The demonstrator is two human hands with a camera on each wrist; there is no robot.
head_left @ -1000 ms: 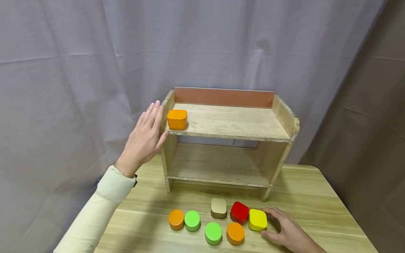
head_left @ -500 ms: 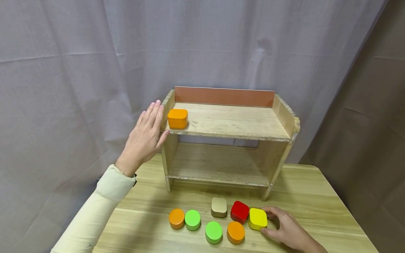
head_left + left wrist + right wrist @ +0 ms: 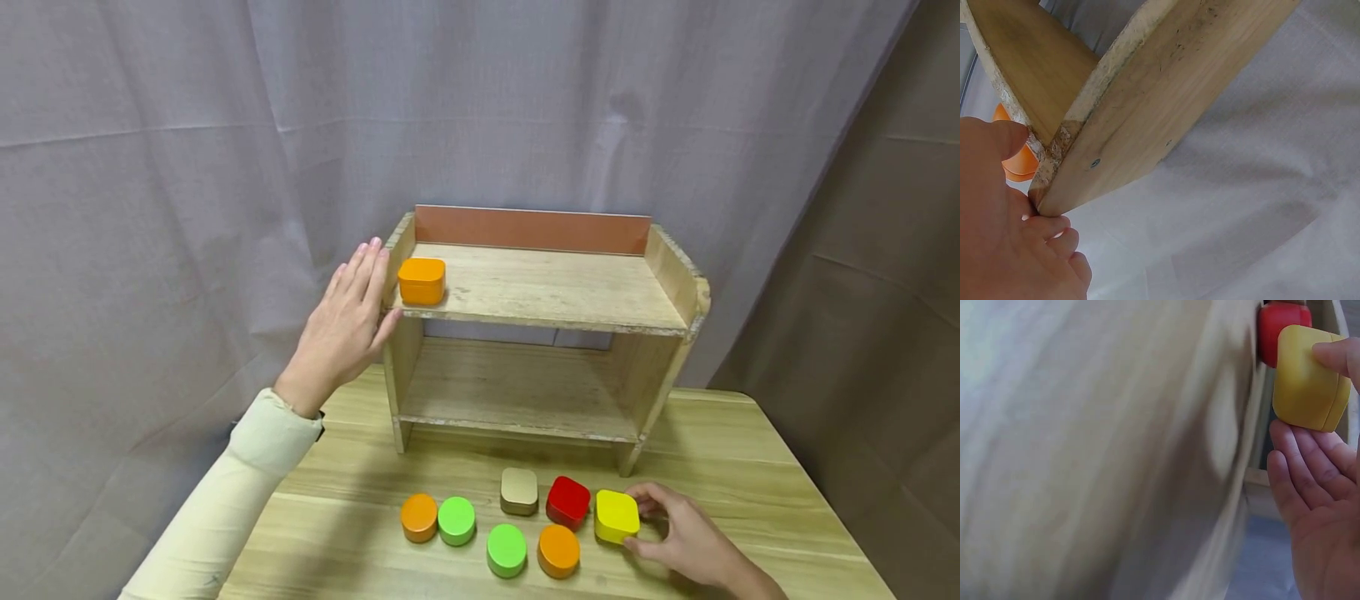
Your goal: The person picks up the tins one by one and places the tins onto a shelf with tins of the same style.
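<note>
My left hand (image 3: pixel 337 329) lies with straight fingers along the outer left side of a small wooden shelf (image 3: pixel 525 321). Its thumb touches the front edge of the upper board, as the left wrist view also shows. On that board, right by the hand, stands an orange rounded-square box (image 3: pixel 422 282). My right hand (image 3: pixel 690 537) pinches a yellow rounded-square box (image 3: pixel 617 517) between thumb and fingers at its right side. A seam runs round the yellow box (image 3: pixel 1307 378) in the right wrist view. Just left of it sits a red rounded-square box (image 3: pixel 567 502).
On the wooden table (image 3: pixel 757 500), before the shelf, are a beige-gold box (image 3: pixel 519 492), two green round boxes (image 3: pixel 457 521) and two orange round boxes (image 3: pixel 558 550). A grey curtain (image 3: pixel 480 100) hangs behind; a darker one (image 3: pixel 885 292) borders the right.
The right hand has taken hold of the yellow box and shifted it slightly right, opening a small gap to the red box. The left hand stays at the shelf's side.
</note>
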